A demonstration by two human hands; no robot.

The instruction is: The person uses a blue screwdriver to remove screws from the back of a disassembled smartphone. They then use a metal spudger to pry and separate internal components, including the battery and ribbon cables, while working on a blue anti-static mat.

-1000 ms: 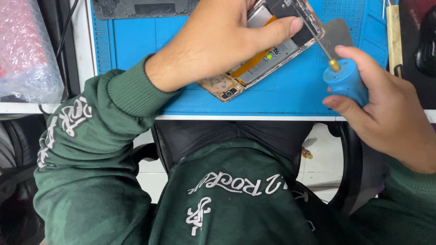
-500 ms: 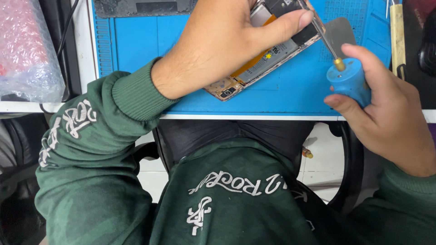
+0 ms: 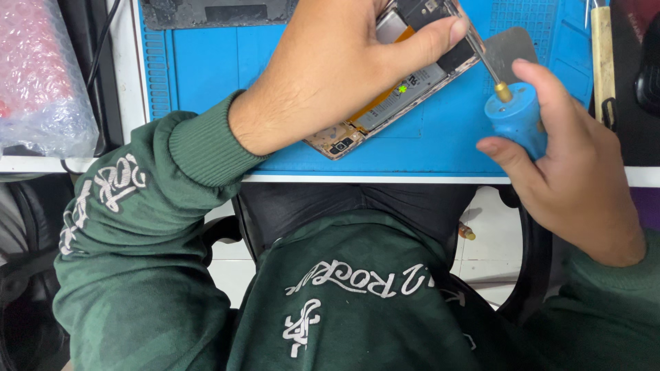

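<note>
An opened smartphone (image 3: 385,113) with its back off lies tilted on a blue work mat (image 3: 206,69); its battery and gold frame show. My left hand (image 3: 330,69) covers its upper part and holds it down, thumb stretched toward the right edge. My right hand (image 3: 570,178) grips a screwdriver with a blue handle (image 3: 517,124), gold collar and thin metal shaft. The shaft (image 3: 481,60) slants up-left to the phone's top right corner beside my left thumb. The tip is hidden there.
A grey metal pry plate (image 3: 512,47) lies on the mat behind the screwdriver. A bubble-wrapped bundle (image 3: 41,75) sits at the left. A wooden-handled tool (image 3: 603,55) lies at the right. A dark panel (image 3: 213,12) rests along the mat's far edge. My green sweatshirt fills the foreground.
My left hand and the phone have shifted slightly up and left. My right hand has tipped the screwdriver a little, its shaft staying at the phone's top right corner.
</note>
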